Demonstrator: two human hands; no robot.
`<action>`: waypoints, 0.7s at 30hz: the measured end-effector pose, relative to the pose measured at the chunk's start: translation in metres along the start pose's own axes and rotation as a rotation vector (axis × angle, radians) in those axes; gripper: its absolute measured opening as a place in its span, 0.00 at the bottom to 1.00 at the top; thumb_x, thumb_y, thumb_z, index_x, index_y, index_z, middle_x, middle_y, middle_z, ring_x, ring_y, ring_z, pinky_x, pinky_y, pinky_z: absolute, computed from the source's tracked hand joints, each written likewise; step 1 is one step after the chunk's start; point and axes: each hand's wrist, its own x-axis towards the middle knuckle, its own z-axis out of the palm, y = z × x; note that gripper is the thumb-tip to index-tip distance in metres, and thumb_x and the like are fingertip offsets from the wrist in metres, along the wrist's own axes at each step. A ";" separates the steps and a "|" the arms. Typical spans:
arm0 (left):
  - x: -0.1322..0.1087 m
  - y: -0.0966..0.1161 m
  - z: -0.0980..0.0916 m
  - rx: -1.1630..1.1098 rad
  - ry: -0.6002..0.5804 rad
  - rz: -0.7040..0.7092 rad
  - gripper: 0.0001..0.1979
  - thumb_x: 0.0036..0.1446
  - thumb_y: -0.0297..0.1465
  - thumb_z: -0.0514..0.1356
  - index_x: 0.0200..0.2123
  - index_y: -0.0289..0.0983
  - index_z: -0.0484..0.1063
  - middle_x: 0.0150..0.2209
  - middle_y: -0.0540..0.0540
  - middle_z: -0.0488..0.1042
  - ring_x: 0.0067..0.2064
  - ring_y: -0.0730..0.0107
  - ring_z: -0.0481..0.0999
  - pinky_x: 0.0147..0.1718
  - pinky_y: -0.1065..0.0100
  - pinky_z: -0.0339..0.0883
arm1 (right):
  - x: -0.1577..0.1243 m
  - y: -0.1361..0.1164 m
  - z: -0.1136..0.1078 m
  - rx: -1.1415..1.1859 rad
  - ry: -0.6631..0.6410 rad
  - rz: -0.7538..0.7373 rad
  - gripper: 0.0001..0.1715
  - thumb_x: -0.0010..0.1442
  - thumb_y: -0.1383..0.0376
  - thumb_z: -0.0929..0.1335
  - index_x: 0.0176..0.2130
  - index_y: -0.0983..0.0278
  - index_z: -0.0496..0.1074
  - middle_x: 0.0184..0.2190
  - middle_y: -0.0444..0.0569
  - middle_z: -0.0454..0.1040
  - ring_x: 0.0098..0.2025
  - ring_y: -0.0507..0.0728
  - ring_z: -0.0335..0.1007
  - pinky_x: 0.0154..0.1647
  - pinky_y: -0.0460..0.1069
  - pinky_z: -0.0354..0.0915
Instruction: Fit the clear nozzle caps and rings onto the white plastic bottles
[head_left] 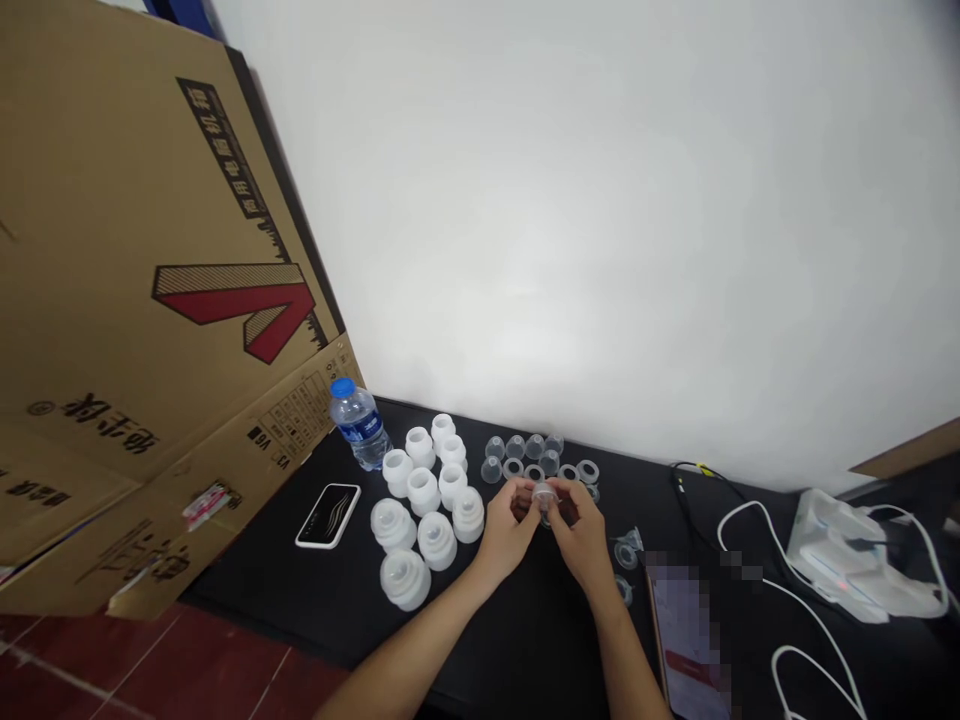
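My left hand point(511, 524) and my right hand point(579, 528) meet over the black tabletop, fingers pinched around a small clear bottle part point(544, 493). It is translucent and domed; the fingers partly hide it. Just beyond them stand several clear domed caps point(515, 447), with translucent rings point(588, 471) in front of and beside these. Clear silicone nipples point(628, 550) lie to the right of my right hand. To the left of my left hand are several white bottle collars point(424, 490); the nearer ones, such as one white stacked assembly point(406, 580), carry translucent tops.
A water bottle point(361, 425) and a white-framed phone point(328, 515) are at the left, beside a large cardboard box point(150, 330). On the right lie another phone point(686, 640), a white power strip point(855, 555) and loose cables point(806, 615). A white wall point(570, 220) bounds the table's back.
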 end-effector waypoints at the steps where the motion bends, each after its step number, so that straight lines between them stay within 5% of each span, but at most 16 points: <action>1: 0.000 0.000 0.000 0.000 0.005 0.001 0.16 0.67 0.46 0.67 0.44 0.39 0.77 0.39 0.43 0.83 0.40 0.60 0.82 0.40 0.63 0.72 | 0.000 0.000 0.000 -0.002 0.000 -0.001 0.15 0.69 0.53 0.71 0.48 0.59 0.79 0.45 0.55 0.82 0.47 0.64 0.81 0.47 0.57 0.78; 21: 0.000 0.002 0.001 0.031 0.073 0.013 0.17 0.66 0.48 0.66 0.40 0.40 0.74 0.33 0.49 0.76 0.33 0.65 0.73 0.35 0.66 0.66 | -0.003 0.002 0.012 -0.015 0.069 0.010 0.19 0.69 0.48 0.71 0.46 0.59 0.78 0.43 0.55 0.82 0.43 0.64 0.81 0.43 0.57 0.79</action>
